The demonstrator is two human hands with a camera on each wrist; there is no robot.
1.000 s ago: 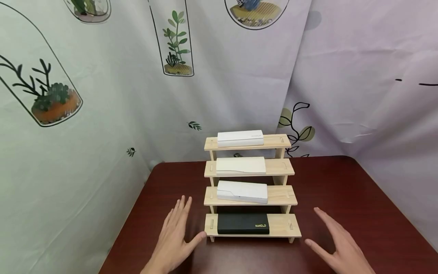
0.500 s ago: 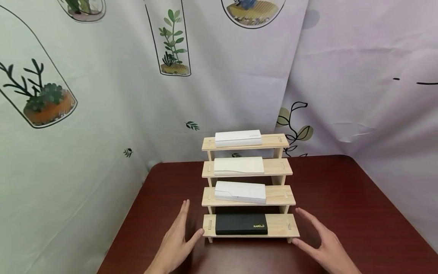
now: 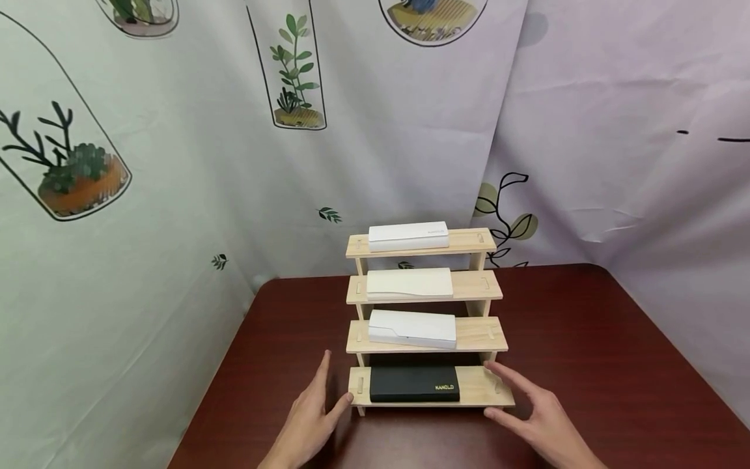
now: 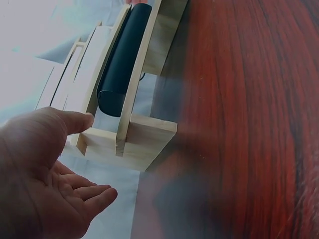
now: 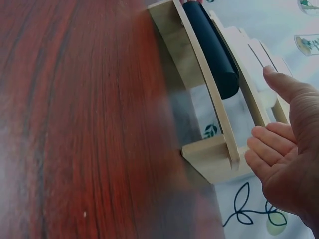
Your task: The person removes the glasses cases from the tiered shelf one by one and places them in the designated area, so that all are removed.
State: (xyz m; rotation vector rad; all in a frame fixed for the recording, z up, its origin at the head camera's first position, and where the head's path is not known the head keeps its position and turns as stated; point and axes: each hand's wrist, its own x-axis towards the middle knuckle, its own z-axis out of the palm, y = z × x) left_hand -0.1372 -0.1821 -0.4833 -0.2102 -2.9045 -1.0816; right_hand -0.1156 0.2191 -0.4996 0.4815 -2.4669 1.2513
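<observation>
A four-step wooden stand [image 3: 476, 329] stands on the table. On its lowest step lies a black glasses case [image 3: 413, 384] with gold lettering. Three white cases with flap lids sit above it: a lower one [image 3: 412, 330], a middle one [image 3: 409, 284] and a top one [image 3: 408, 237]. At the stand's left end is my left hand [image 3: 305, 417], thumb by the lowest step's corner. My right hand [image 3: 541, 420] is at the right end, fingers and thumb spread about the lowest step. In both wrist views the hands look relaxed beside the stand; contact cannot be told.
The dark red-brown table [image 3: 586, 326] extends to both sides of the stand. Behind and to the left hangs a pale cloth backdrop [image 3: 381, 150] printed with plants. The stand's back is close to the backdrop.
My right hand has moved left to the stand's right end. The left hand has turned a little and shifted slightly right. The stand and cases stay in place.
</observation>
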